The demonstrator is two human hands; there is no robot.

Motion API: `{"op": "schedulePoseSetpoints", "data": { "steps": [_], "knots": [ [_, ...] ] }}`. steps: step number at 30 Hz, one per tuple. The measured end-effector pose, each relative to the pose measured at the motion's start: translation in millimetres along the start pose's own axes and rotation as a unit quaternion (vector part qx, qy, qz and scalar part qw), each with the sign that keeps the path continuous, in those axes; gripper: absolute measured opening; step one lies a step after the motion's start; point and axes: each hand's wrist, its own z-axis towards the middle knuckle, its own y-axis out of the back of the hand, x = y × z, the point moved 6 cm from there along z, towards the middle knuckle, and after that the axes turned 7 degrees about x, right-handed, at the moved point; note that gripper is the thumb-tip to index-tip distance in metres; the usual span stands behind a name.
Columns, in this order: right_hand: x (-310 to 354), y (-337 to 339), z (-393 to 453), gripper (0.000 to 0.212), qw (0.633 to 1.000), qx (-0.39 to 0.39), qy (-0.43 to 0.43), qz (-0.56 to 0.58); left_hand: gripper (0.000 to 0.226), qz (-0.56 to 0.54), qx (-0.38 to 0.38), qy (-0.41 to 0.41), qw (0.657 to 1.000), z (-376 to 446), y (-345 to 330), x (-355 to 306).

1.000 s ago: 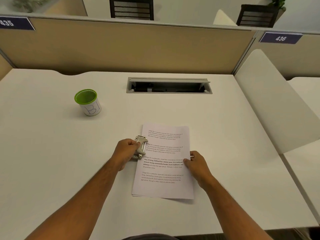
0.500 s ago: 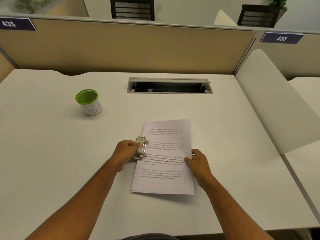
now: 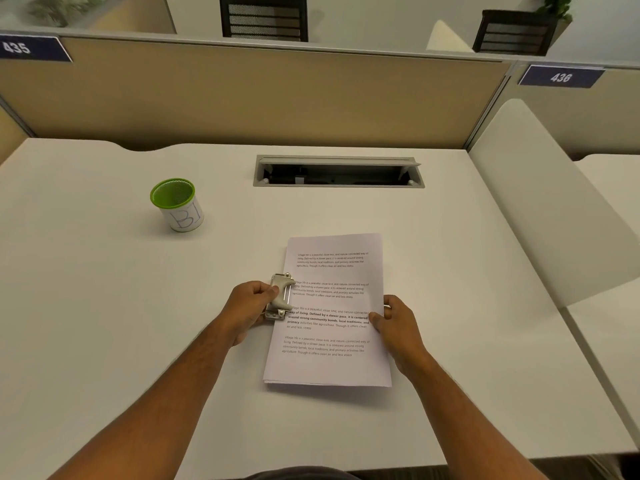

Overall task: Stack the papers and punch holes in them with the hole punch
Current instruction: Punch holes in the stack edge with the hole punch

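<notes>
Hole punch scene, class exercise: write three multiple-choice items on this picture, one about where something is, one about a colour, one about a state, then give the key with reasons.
1. Where does the hole punch sit on the stack of papers?
A. at its left edge
B. at its far edge
C. at its right edge

2. What colour is the rim of the cup marked "B1"?
A. red
B. green
C. blue

3. What is the right hand doing?
A. lifting the cup
B. resting flat on bare desk, away from the papers
C. holding the right edge of the papers

Key: 1 A, the punch straddles the left margin, gripped by the left hand. 2 B, the rim and inside show bright green. 3 C, the thumb lies on the top sheet at the right edge.
</notes>
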Motion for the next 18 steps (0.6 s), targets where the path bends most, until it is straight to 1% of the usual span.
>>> {"op": "schedulePoseSetpoints", "data": {
  "steps": [5, 13, 18],
  "knots": [
    [0.0, -0.1, -1.1, 0.025, 1.000, 0.004, 0.001, 0.002, 0.015, 0.002, -0.029, -0.001, 1.000, 1.3, 3.2, 0.3],
    [2.1, 0.1, -3.4, 0.028, 1.000, 0.006, 0.005, 0.000, 0.039, -0.044, -0.009, 0.014, 0.999, 2.4, 4.9, 6.7],
    [2.1, 2.0, -3.7, 0.024, 1.000, 0.007, 0.007, 0.010, 0.029, -0.065, 0.019, 0.019, 0.998, 3.3, 2.7, 7.7]
  ]
}}
